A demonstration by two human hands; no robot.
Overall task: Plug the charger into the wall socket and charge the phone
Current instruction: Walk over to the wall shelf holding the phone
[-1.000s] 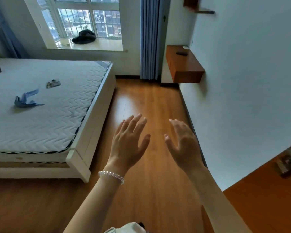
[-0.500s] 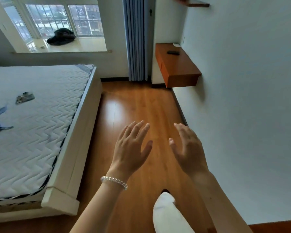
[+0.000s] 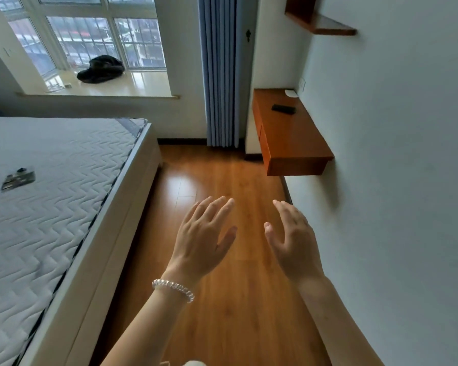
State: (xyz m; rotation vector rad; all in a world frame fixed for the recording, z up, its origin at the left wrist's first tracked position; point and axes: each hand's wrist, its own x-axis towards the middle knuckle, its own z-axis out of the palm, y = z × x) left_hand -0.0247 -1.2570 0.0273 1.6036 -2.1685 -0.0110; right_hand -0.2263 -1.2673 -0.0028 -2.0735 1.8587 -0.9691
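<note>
My left hand (image 3: pixel 201 236) and my right hand (image 3: pixel 291 239) are held out over the wooden floor, fingers spread, holding nothing. Far ahead on the right wall hangs a wooden shelf (image 3: pixel 288 136). A dark flat object, likely the phone (image 3: pixel 283 109), lies on it, and a small white thing, perhaps the charger (image 3: pixel 290 93), sits at its back corner. A wall socket (image 3: pixel 302 84) is on the wall just above that corner. Both hands are well short of the shelf.
A bed with a white mattress (image 3: pixel 50 196) fills the left, with a small flat packet (image 3: pixel 17 178) on it. The white wall (image 3: pixel 394 180) runs along the right. A blue curtain (image 3: pixel 218 75), a window sill with a dark bag (image 3: pixel 101 70) and a high shelf (image 3: pixel 320 25) stand ahead.
The view has advanced along the floor between bed and wall, so the wooden shelf looks nearer. Both hands stay open and held out in front.
</note>
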